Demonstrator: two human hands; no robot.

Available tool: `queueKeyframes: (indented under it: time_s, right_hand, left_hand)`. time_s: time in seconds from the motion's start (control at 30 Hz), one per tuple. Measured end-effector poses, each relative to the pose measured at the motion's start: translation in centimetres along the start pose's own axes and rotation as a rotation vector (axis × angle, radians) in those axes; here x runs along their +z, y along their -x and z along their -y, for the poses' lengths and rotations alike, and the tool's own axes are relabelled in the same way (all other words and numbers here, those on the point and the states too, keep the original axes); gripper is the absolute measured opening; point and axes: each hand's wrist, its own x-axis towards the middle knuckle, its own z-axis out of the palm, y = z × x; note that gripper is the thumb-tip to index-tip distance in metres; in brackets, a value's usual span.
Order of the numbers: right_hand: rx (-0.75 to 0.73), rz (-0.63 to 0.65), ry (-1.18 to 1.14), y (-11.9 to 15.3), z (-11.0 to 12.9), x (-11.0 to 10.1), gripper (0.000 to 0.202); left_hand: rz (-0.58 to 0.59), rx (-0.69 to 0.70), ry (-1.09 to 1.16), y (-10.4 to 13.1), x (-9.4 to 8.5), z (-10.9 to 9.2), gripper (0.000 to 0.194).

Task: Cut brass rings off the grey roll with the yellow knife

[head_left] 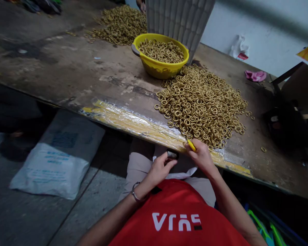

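Observation:
My right hand (201, 156) is closed around a slim yellow-handled tool (191, 145) at the table's front edge. The tool's dark, thin tip points toward the near side of a large heap of brass-coloured rings (202, 106). Lower and to the left, my left hand (160, 168) is over my lap with its fingers curled. A short grey, cylinder-like piece (172, 154) shows at its fingertips; whether it is a finger covering or a held object, I cannot tell. The undersides of both hands are hidden.
A yellow basin (160, 70) full of rings stands behind the heap, beside a tall grey ribbed container (178, 25). Another ring pile (123, 25) lies farther back, near a person's hand (141, 6). Yellow tape (133, 121) covers the table edge. A white sack (53, 160) lies on the floor.

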Motion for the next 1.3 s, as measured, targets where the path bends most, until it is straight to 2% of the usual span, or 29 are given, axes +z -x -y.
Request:
queueKeyframes:
  time_s: [0.1,0.17,0.3,0.43,0.53,0.63,0.73,0.83,1.0,1.1,1.2,1.3]
  right_hand:
    - [-0.098,0.068,-0.402,1.0,0.4,-0.5,0.027]
    - [-0.131,0.110,-0.532,1.6,0.7,-0.5,0.026]
    - [-0.182,0.120,-0.611,2.4,1.1,-0.2,0.026]
    - [-0.207,0.106,-0.617,3.1,1.3,-0.3,0.026]
    - [-0.232,0.047,-0.505,3.9,1.3,-0.4,0.021]
    - [-0.264,-0.005,-0.248,4.9,1.1,-0.4,0.017]
    - [-0.218,0.036,0.023,5.8,1.1,-0.3,0.027]
    - [-0.149,0.097,0.196,6.0,1.3,-0.1,0.026]
    - [-0.069,0.158,0.341,4.9,1.4,0.2,0.021]
    - [0.079,0.160,0.444,4.0,0.3,0.1,0.021]
    - [0.149,0.079,0.451,3.7,-1.1,-0.2,0.022]
    - [0.087,-0.042,0.391,3.7,-2.1,-0.4,0.026]
  left_hand:
    - [0.090,-0.126,0.368,0.1,-0.4,-2.1,0.031]
    - [0.144,-0.162,0.502,0.2,-0.6,-3.1,0.036]
    - [0.211,-0.229,0.607,0.7,-0.5,-4.4,0.039]
    - [0.257,-0.266,0.629,1.3,-0.2,-4.8,0.038]
    - [0.232,-0.216,0.578,1.5,0.1,-4.9,0.034]
    - [0.153,-0.096,0.422,1.5,0.3,-5.1,0.028]
    - [0.100,-0.025,0.233,1.5,0.3,-5.5,0.026]
    - [0.084,0.009,0.126,1.4,0.2,-5.7,0.024]
    - [0.094,0.060,0.004,1.7,-0.1,-5.7,0.018]
    - [0.170,0.111,-0.030,2.5,-0.1,-6.5,0.012]
    - [0.279,0.132,-0.026,2.9,-0.1,-7.0,0.013]
    - [0.247,0.056,0.042,2.2,0.0,-6.0,0.019]
